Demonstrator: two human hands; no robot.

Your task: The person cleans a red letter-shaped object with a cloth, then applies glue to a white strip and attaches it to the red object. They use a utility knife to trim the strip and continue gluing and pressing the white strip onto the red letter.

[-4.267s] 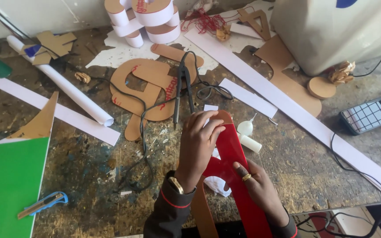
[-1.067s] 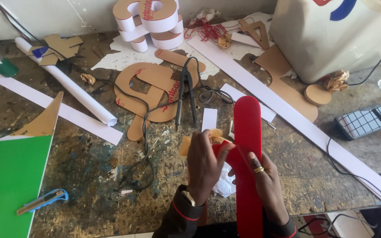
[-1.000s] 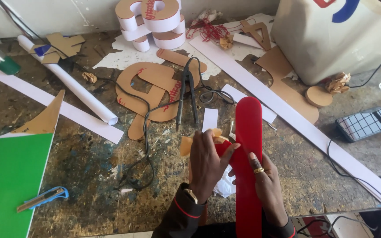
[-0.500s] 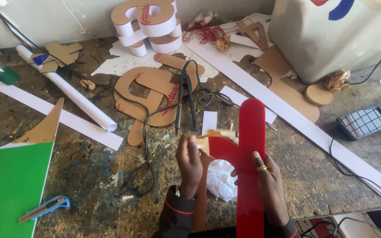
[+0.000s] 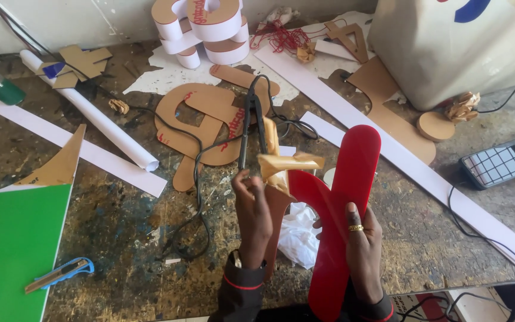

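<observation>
Nearest the camera, above the counter (image 5: 120, 238), the right hand (image 5: 362, 244) has its fingers clamped on a glossy red cut-out shape (image 5: 344, 203). Just left of the shape, the left hand (image 5: 253, 211) pinches tan backing film (image 5: 284, 164) peeling off it. Beyond the shape lie brown cardboard letters (image 5: 201, 122).
</observation>
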